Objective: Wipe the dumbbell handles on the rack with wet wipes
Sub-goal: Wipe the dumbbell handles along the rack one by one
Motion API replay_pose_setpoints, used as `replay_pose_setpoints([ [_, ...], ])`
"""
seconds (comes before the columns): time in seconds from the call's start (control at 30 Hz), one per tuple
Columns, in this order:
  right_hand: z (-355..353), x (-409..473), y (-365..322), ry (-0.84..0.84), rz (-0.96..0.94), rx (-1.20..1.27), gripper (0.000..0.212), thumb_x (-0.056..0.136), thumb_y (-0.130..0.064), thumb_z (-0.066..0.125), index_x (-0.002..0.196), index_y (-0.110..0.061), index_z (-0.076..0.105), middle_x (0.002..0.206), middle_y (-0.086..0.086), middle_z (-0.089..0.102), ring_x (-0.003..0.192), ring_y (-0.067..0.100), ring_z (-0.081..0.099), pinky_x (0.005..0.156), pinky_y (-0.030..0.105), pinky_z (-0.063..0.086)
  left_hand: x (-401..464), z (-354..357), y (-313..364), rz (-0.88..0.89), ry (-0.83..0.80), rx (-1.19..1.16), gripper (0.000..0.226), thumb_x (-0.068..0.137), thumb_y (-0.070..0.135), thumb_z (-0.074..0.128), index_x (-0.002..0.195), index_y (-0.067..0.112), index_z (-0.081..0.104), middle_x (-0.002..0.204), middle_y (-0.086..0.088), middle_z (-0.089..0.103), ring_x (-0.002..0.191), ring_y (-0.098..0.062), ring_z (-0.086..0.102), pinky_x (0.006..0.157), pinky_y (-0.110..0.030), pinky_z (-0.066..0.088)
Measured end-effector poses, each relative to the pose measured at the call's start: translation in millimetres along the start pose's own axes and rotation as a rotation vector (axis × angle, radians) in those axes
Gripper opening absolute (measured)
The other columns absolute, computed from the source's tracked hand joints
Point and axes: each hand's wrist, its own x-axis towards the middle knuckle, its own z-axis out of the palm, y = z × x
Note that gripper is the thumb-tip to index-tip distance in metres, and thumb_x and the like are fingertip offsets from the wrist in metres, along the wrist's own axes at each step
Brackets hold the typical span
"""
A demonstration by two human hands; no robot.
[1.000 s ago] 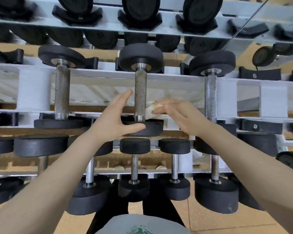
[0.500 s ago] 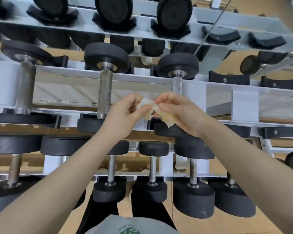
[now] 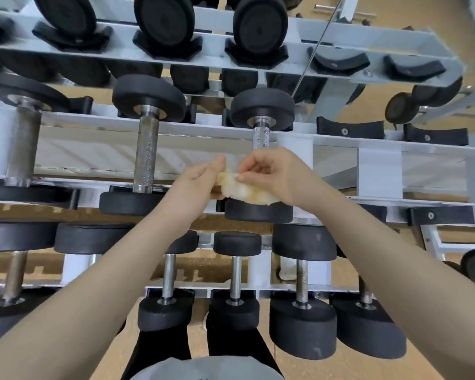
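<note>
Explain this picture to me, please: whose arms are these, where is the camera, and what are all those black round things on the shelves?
No machine here: these are a person's two bare arms, filmed by a wide-angle camera worn on the head, looking forward and down. That is why the arms come in from the bottom corners.

The black round things are the ends of dumbbells, resting on a white metal rack with several tiers. Each pair of ends is joined by a metal handle.

The left hand and the right hand are together in front of the middle tier, both pinching a crumpled wet wipe, which looks yellowish and used. They seem to be refolding or spreading it. Just behind them stands one dumbbell handle, mostly hidden; another handle stands free to its left. The wipe does not appear to be on either handle at this moment.
</note>
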Motion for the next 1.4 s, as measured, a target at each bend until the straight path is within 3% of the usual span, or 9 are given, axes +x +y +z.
replay_pose_setpoints([
  [0.13,-9,0,9,-0.023,0.044,-0.066,0.016,0.093,-0.018,0.056,0.077,-0.022,0.055,0.068,-0.011,0.049,0.059,-0.001,0.043,0.059,0.011,0.036,9,-3,-13,-0.132,-0.084,-0.386,0.021,0.098,0.022,0.041,0.091,0.014,0.059,0.079,0.004,0.071,0.076,-0.011,0.068,0.078,-0.025,0.055],
  [0.3,-25,-3,15,-0.145,0.148,0.171,0.004,0.088,-0.015,0.062,0.086,-0.013,0.066,0.073,-0.004,0.058,0.064,0.002,0.050,0.063,0.012,0.041,22,-1,-24,-0.235,-0.036,-0.572,0.008,0.094,0.009,0.047,0.092,0.012,0.053,0.080,-0.003,0.065,0.061,-0.008,0.059,0.054,-0.015,0.050],
  [0.43,-32,1,37,0.041,0.284,0.461,0.017,0.085,-0.001,0.061,0.077,-0.016,0.063,0.069,-0.006,0.061,0.064,0.007,0.055,0.063,0.016,0.044,35,10,-23,-0.156,0.098,-0.136,0.009,0.094,0.011,0.050,0.100,0.018,0.053,0.084,-0.001,0.062,0.067,-0.005,0.059,0.064,-0.018,0.047],
  [0.63,-39,24,62,0.490,0.413,0.231,0.014,0.084,-0.006,0.054,0.090,-0.014,0.064,0.080,-0.003,0.059,0.072,0.012,0.054,0.067,0.024,0.047,43,9,-30,-0.095,-0.101,0.195,0.016,0.091,0.030,0.055,0.107,0.032,0.056,0.106,0.007,0.064,0.100,-0.008,0.061,0.097,-0.032,0.046],
  [0.77,-28,51,56,0.441,0.358,0.214,0.013,0.081,-0.006,0.055,0.082,-0.010,0.066,0.078,0.002,0.059,0.070,0.013,0.051,0.064,0.028,0.043,44,14,-26,-0.049,-0.236,0.182,0.054,0.087,0.028,0.059,0.136,0.032,0.037,0.124,0.014,0.055,0.104,-0.004,0.057,0.101,-0.031,0.042],
  [0.93,-40,44,68,0.609,0.366,0.098,0.026,0.074,-0.013,0.061,0.056,-0.013,0.042,0.057,-0.002,0.036,0.057,0.014,0.034,0.053,0.025,0.030,43,15,-24,-0.006,-0.268,0.172,0.065,0.079,0.035,0.062,0.136,0.040,0.030,0.134,0.016,0.043,0.100,-0.002,0.059,0.098,-0.027,0.043],
  [1.07,-49,13,69,0.603,0.219,0.169,0.021,0.074,0.003,0.057,0.054,0.004,0.050,0.087,-0.008,0.056,0.079,0.001,0.056,0.062,0.009,0.041,43,16,-32,-0.018,-0.289,0.197,0.063,0.080,0.041,0.067,0.137,0.034,0.039,0.137,0.016,0.046,0.109,-0.008,0.058,0.097,-0.034,0.047],
  [1.23,-41,24,71,0.395,0.152,0.247,0.024,0.080,-0.021,0.063,0.065,-0.018,0.045,0.072,0.019,0.054,0.070,0.018,0.050,0.068,0.034,0.043,41,20,-36,-0.016,-0.296,0.145,0.061,0.085,0.022,0.064,0.135,0.039,0.036,0.138,0.017,0.044,0.108,-0.006,0.058,0.089,-0.027,0.049],
  [1.4,-27,48,76,0.375,0.146,0.172,0.021,0.089,-0.014,0.049,0.077,-0.030,0.050,0.078,-0.006,0.054,0.077,0.018,0.053,0.077,0.046,0.050,40,17,-39,-0.020,-0.327,0.189,0.068,0.083,0.021,0.066,0.138,0.041,0.031,0.141,0.020,0.040,0.110,-0.002,0.056,0.098,-0.029,0.046],
])
